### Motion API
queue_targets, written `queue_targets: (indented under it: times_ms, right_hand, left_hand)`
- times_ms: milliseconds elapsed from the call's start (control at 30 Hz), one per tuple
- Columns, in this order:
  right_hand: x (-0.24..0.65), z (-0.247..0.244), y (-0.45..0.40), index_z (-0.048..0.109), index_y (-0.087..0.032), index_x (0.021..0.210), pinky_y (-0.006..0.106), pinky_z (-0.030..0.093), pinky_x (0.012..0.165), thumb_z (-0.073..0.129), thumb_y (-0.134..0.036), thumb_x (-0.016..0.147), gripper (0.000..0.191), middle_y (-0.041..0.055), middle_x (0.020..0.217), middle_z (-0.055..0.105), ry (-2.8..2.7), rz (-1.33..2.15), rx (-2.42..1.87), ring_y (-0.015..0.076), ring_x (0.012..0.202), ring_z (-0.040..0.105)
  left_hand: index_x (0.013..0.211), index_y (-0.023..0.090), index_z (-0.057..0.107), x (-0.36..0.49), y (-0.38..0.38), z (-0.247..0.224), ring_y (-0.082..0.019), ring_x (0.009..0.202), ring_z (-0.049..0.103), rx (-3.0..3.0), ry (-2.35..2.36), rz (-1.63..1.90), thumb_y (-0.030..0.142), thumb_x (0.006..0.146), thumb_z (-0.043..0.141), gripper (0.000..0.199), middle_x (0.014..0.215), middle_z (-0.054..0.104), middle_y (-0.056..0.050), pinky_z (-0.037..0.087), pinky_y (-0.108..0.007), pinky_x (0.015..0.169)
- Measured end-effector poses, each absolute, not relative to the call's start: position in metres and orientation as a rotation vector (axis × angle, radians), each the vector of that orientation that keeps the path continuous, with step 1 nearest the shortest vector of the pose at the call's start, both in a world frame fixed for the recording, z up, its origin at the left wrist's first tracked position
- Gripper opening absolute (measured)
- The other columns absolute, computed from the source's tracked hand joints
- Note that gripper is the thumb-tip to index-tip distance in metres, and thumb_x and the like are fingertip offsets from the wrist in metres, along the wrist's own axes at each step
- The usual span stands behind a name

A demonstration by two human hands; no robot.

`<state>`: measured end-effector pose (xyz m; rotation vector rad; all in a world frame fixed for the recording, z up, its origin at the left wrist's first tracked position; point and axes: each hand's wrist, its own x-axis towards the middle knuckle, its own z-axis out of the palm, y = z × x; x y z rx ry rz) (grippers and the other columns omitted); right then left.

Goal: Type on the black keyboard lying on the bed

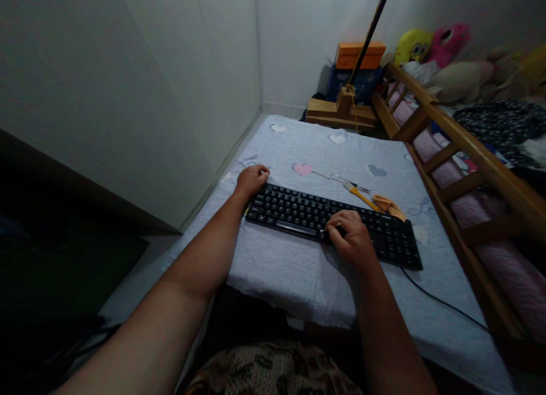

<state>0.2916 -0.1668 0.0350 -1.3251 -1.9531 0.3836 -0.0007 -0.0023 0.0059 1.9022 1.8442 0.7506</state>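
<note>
While my left hand (252, 181), its grip unclear, is presumably steadying the long black plastic keyboard (296, 210) on pale heart-patterned cloth (281, 264), my right hand (352, 237) is pinching a thin whitish stick (323, 230) at its front keys.

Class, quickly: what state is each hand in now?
Left hand: curled at the black rectangular keyboard; grip unclear.
Right hand: closed, pinching a thin pale stick.

The railed bed (469, 141) and plush toys (447, 47) show a home bedroom.
</note>
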Motion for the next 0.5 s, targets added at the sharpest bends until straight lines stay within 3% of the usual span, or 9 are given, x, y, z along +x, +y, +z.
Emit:
queue_targets:
  times_ms: [500]
  right_hand:
    - [0.305,0.039,-0.173,0.062,-0.023,0.074,0.041,0.043,0.083,0.055,-0.02,0.086,0.014,0.0049,0.081,0.064,-1.933,0.386,-1.39,0.0242,0.088,0.056]
  left_hand:
    - [0.104,0.019,0.077,0.0,-0.003,0.006,-0.018,0.075,0.06,1.912,1.839,0.753,0.032,0.085,0.054,0.033,0.082,0.071,-0.004,0.043,-0.028,0.071]
